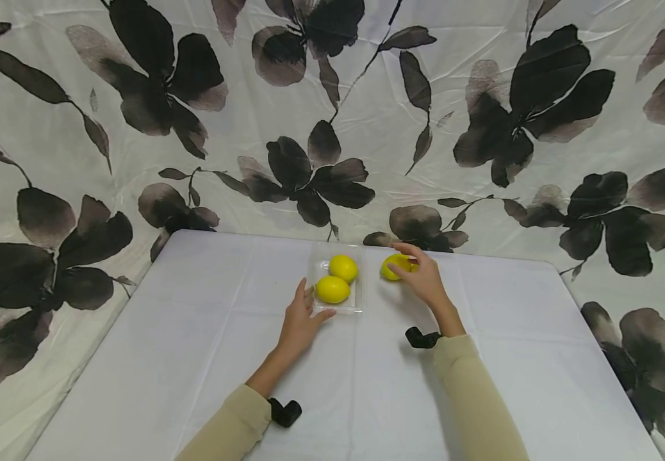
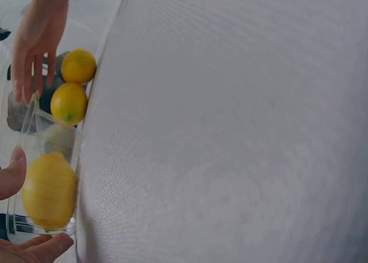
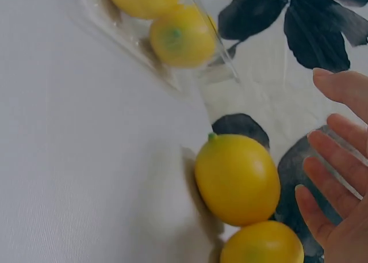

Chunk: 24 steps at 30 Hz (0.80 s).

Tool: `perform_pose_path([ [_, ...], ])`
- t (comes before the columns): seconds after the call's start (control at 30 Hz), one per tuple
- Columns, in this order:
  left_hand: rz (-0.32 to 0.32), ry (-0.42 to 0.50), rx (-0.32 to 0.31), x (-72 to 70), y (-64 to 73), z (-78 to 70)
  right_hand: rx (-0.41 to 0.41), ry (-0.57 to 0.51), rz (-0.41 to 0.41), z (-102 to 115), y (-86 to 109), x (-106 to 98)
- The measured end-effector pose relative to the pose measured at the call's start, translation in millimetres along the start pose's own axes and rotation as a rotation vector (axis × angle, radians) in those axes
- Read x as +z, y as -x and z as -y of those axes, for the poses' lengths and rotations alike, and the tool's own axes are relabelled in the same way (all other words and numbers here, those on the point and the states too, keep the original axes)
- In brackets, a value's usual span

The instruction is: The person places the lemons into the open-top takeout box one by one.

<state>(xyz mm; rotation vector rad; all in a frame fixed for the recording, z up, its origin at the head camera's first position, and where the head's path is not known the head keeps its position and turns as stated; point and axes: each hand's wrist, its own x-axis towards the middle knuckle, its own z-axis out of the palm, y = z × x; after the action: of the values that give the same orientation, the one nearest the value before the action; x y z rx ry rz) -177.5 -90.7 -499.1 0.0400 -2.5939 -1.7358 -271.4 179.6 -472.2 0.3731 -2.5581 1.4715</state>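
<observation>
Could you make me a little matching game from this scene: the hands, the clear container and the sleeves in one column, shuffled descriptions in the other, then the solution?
Column one
1. left hand
2. right hand
3. clear container
4. sleeves

Column two
A. beige
B. beside the loose lemons
C. at the edge of the container
D. has two lemons inside

Right pairs: 1-C, 2-B, 3-D, 4-A

A clear, rectangular plastic container (image 1: 357, 302) sits by the far edge of the white surface (image 1: 194, 352), holding two smooth yellow oval lemons (image 1: 333, 290), one behind the other, while two loose yellow lemons (image 3: 237, 179) lie close together near that edge to its right.
</observation>
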Motion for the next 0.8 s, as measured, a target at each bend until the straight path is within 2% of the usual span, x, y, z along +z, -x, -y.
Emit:
perform_pose_path([
  [0.27, -0.011, -0.003, -0.005, -3.3, -1.1, 2.4, 0.044, -0.005, -0.032, -10, 2.8, -18],
  [0.57, -0.01, 0.003, -0.015, -1.6, -1.6, 0.9, 0.031, 0.019, -0.064, -32, -1.2, -43],
  [0.8, -0.006, -0.005, -0.017, 0.0, -0.2, -0.2, 0.129, 0.052, -0.025, -42, 5.3, -48],
])
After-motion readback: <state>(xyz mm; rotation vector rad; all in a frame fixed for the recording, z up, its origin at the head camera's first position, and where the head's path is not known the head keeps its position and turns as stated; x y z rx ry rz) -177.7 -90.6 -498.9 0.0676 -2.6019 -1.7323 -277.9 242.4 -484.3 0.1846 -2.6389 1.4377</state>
